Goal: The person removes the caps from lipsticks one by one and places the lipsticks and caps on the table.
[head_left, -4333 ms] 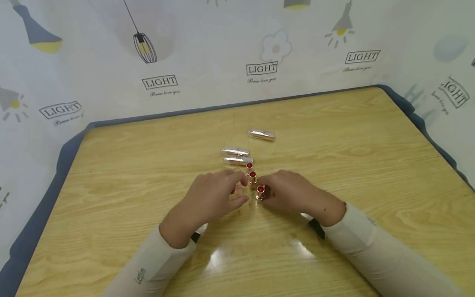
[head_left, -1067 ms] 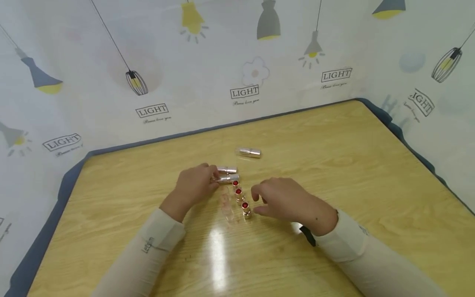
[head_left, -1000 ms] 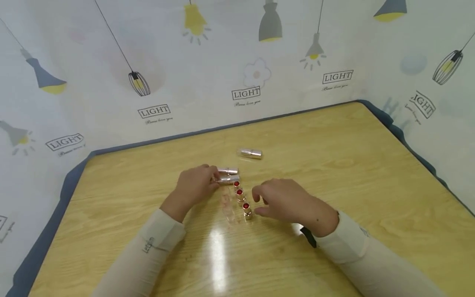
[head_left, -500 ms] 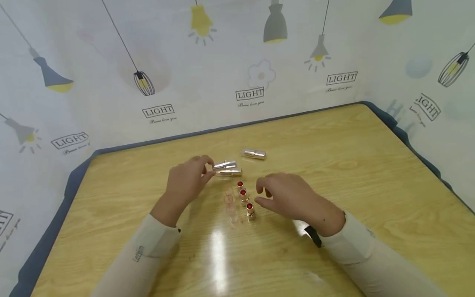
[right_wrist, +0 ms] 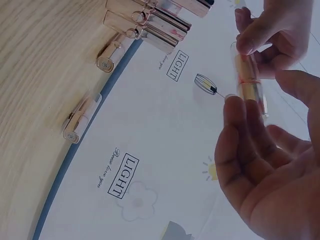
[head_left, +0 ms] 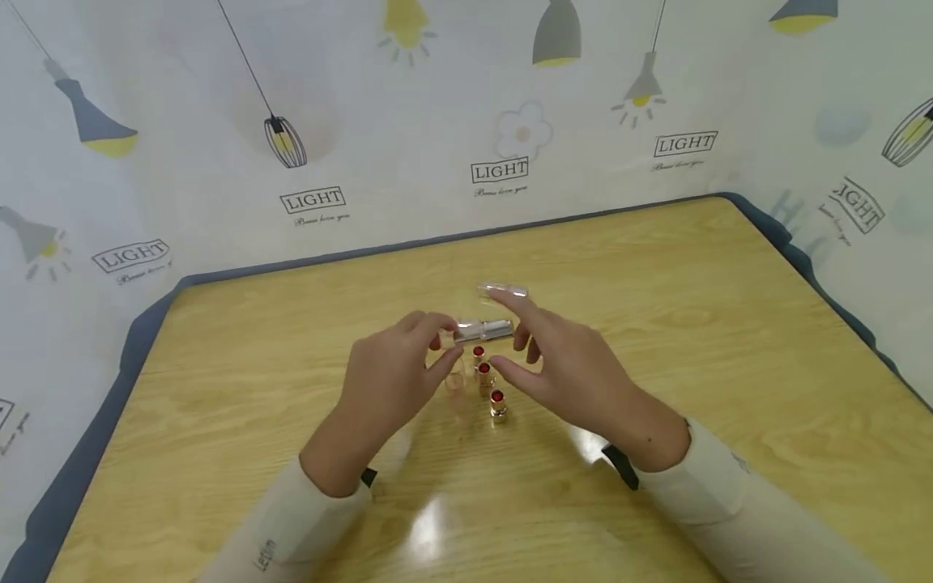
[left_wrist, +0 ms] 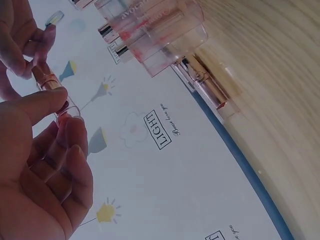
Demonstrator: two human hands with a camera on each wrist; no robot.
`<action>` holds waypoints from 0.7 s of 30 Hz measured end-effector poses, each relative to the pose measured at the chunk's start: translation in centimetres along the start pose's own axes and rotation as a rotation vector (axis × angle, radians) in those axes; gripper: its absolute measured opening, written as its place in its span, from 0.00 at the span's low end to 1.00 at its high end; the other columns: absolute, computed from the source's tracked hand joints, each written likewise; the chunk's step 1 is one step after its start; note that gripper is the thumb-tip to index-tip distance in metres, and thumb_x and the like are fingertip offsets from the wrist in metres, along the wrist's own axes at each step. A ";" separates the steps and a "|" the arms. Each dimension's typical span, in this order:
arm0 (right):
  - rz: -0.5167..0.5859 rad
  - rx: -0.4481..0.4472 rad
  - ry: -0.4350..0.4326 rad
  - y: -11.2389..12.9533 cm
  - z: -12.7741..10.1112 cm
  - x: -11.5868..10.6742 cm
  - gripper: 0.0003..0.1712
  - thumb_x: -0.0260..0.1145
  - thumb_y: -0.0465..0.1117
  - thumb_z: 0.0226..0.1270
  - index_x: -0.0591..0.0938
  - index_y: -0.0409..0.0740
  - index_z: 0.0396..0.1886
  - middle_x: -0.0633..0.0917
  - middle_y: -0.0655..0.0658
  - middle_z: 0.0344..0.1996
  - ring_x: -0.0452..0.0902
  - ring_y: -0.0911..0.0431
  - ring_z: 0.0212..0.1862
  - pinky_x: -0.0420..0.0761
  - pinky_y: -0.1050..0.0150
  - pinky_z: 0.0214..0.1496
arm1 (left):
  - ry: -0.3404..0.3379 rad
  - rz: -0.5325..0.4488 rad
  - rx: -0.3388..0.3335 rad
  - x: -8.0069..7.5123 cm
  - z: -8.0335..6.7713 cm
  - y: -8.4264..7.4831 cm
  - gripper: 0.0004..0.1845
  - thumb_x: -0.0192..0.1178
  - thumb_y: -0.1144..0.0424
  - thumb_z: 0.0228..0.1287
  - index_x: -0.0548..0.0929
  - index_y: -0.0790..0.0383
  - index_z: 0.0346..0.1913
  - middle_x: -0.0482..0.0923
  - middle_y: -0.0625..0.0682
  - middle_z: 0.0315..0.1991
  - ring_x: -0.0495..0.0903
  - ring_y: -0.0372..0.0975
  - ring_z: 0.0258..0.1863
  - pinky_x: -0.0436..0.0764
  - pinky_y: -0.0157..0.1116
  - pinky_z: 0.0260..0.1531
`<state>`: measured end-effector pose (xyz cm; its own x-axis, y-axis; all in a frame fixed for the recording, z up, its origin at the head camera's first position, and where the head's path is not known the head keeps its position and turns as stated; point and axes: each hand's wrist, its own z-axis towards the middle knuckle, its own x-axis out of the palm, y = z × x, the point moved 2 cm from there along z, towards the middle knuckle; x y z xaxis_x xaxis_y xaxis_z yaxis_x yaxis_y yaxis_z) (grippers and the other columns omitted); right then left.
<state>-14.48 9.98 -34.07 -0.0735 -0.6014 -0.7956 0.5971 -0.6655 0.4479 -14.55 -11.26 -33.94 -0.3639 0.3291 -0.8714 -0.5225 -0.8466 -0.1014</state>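
My left hand (head_left: pixel 394 368) pinches a lipstick (head_left: pixel 484 330) with a clear cap between thumb and fingers, lying level above the table. At the lipstick's other end is my right hand (head_left: pixel 572 364), its index finger stretched out and its thumb apart from the tube. In the right wrist view, fingertips of that hand meet the lower end of the lipstick (right_wrist: pixel 248 75). Below the hands stand three gold lipsticks with red tops, the nearest lipstick (head_left: pixel 498 406) slightly apart. Beside them are clear plastic pieces (head_left: pixel 455 380); in the left wrist view, clear plastic (left_wrist: pixel 165 32) carries lettering.
Another capped lipstick (head_left: pixel 503 289) lies farther back on the wooden table (head_left: pixel 692 324). Two lying lipsticks show in the right wrist view, one lipstick (right_wrist: pixel 111 55) near the standing group. A printed cloth (head_left: pixel 408 178) hangs behind the table's far edge.
My left hand has picked up one lying lipstick and brought it right, above the red-topped lipsticks. The right hand has lifted its index finger and come to the lipstick's free end.
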 end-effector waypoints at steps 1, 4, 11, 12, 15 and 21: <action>0.001 -0.004 -0.005 0.0 0.0 -0.1 0.39 0.73 0.47 0.63 0.69 0.54 0.72 0.82 0.51 0.30 0.77 0.60 0.30 0.74 0.68 0.28 | 0.001 -0.001 0.009 0.0 0.0 -0.3 0.14 0.72 0.53 0.59 0.85 0.54 0.45 0.83 0.46 0.30 0.67 0.32 0.11 0.63 0.28 0.12; -0.011 -0.009 0.005 -0.2 -0.1 0.0 0.31 0.74 0.45 0.62 0.77 0.48 0.65 0.82 0.50 0.29 0.76 0.60 0.30 0.75 0.68 0.29 | -0.003 -0.005 0.014 -0.1 0.0 -0.7 0.15 0.74 0.54 0.58 0.85 0.54 0.46 0.83 0.46 0.30 0.69 0.32 0.12 0.63 0.28 0.12; -0.044 0.002 0.064 -0.5 0.0 0.6 0.23 0.75 0.41 0.60 0.82 0.46 0.56 0.82 0.52 0.29 0.74 0.61 0.29 0.72 0.69 0.28 | -0.053 -0.053 0.021 0.2 -0.3 -1.0 0.16 0.73 0.55 0.59 0.85 0.54 0.48 0.83 0.45 0.30 0.73 0.31 0.15 0.66 0.28 0.13; -0.045 0.006 0.065 -0.5 -0.1 0.6 0.23 0.75 0.40 0.59 0.83 0.46 0.55 0.82 0.52 0.29 0.74 0.60 0.28 0.72 0.69 0.28 | -0.058 -0.060 0.026 0.2 -0.3 -1.1 0.16 0.73 0.56 0.58 0.85 0.54 0.48 0.83 0.45 0.31 0.74 0.32 0.15 0.67 0.28 0.13; -0.048 0.011 0.052 -0.5 -0.1 0.6 0.23 0.75 0.38 0.59 0.83 0.45 0.54 0.82 0.52 0.29 0.73 0.61 0.27 0.71 0.69 0.27 | -0.070 -0.073 0.038 0.3 -0.4 -1.2 0.16 0.74 0.56 0.58 0.85 0.54 0.48 0.83 0.45 0.31 0.75 0.32 0.15 0.66 0.27 0.13; -0.060 -0.025 0.032 -0.3 -0.1 0.8 0.16 0.74 0.37 0.60 0.84 0.45 0.49 0.82 0.52 0.28 0.69 0.63 0.26 0.70 0.70 0.26 | -0.056 -0.091 0.012 0.3 -0.9 -1.7 0.19 0.74 0.56 0.57 0.84 0.54 0.50 0.83 0.45 0.32 0.75 0.31 0.17 0.65 0.26 0.13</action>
<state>-14.67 9.74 -34.84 -0.0848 -0.5461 -0.8334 0.6124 -0.6884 0.3888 -13.07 -10.13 -34.49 -0.3570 0.4272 -0.8307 -0.5647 -0.8071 -0.1724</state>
